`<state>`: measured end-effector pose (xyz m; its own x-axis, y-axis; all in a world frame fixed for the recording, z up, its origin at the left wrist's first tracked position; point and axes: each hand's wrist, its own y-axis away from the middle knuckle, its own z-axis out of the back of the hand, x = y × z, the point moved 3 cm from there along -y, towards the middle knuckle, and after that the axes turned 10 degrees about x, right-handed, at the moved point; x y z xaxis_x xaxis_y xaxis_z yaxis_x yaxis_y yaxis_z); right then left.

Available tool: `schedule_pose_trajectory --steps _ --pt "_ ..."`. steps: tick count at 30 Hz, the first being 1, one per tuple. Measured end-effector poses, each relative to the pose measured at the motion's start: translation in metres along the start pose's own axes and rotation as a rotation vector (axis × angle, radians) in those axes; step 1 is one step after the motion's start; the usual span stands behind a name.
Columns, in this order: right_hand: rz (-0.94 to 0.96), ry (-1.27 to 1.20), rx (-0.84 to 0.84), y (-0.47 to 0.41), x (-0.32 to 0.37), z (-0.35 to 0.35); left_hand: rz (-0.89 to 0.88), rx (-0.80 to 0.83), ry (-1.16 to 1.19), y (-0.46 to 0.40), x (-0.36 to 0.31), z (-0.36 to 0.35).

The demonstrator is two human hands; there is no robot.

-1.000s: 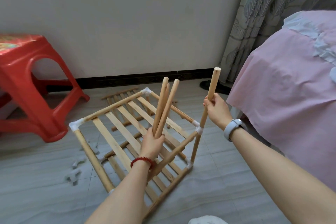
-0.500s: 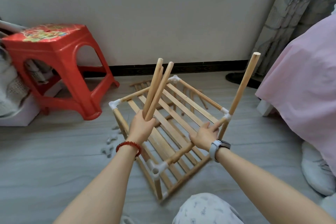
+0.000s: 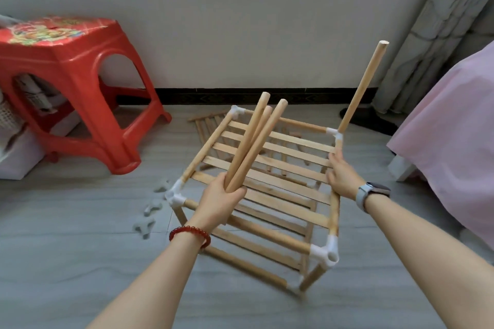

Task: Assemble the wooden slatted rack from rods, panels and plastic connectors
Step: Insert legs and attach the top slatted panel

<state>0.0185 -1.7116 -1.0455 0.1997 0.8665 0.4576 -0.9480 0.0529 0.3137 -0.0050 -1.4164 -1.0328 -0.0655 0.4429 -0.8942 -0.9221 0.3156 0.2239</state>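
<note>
The wooden rack (image 3: 270,168), two slatted tiers joined by rods and white plastic connectors, stands tilted on the floor. One rod (image 3: 361,88) rises upright from the far right connector (image 3: 337,135). My left hand (image 3: 220,200) is shut on three loose rods (image 3: 254,141), held upright over the slats. My right hand (image 3: 340,176) grips the rack's right side rail just below that far right connector. The near right connector (image 3: 327,251) has an open socket facing up.
A red plastic stool (image 3: 74,83) stands at the left by the wall. Several loose white connectors (image 3: 152,207) lie on the grey floor left of the rack. Another slatted panel (image 3: 205,123) lies behind it. A pink-covered bed (image 3: 454,128) and a curtain (image 3: 433,35) are at the right.
My right hand let go of the upright rod, went down to the rack's right rail, and the rack turned and tilted. The left hand kept its three rods.
</note>
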Motion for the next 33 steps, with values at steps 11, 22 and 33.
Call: schedule_pose_trajectory --steps 11,22,33 --pt "0.11 -0.182 -0.134 -0.023 0.0 0.033 -0.053 0.066 0.227 -0.044 -0.031 -0.068" --pt "0.165 -1.169 -0.164 0.066 0.032 0.031 -0.208 0.365 0.264 -0.033 -0.075 -0.123" --pt "0.119 -1.219 -0.788 0.146 -0.009 0.043 -0.197 0.058 -0.526 -0.009 -0.058 -0.13"
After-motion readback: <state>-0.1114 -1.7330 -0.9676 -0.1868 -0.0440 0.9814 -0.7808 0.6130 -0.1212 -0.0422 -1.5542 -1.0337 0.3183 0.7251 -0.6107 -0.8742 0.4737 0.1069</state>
